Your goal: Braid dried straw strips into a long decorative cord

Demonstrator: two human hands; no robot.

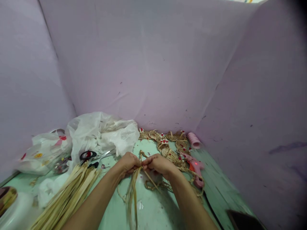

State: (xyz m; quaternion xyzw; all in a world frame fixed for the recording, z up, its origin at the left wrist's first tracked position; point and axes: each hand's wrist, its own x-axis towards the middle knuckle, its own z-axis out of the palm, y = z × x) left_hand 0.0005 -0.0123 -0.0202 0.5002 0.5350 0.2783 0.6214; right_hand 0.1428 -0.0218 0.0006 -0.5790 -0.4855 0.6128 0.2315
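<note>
My left hand [128, 163] and my right hand [158, 163] meet over the green table [153, 207], both closed in a pinch on a bunch of dry straw strands [131, 195]. The strands hang down toward me from the fingers. A short braided end [143, 154] sticks up between the hands. Beneath my right hand lies a loop of braided straw cord [155, 184].
A bundle of flat straw strips [69, 198] lies at the left, with black-handled scissors [89, 156] and white plastic bags [103, 132] behind it. Several woven straw pieces with red-and-white beads [168, 143], a pink glue gun [195, 171] and a pink spool [193, 140] sit at the right. Lilac walls enclose the table.
</note>
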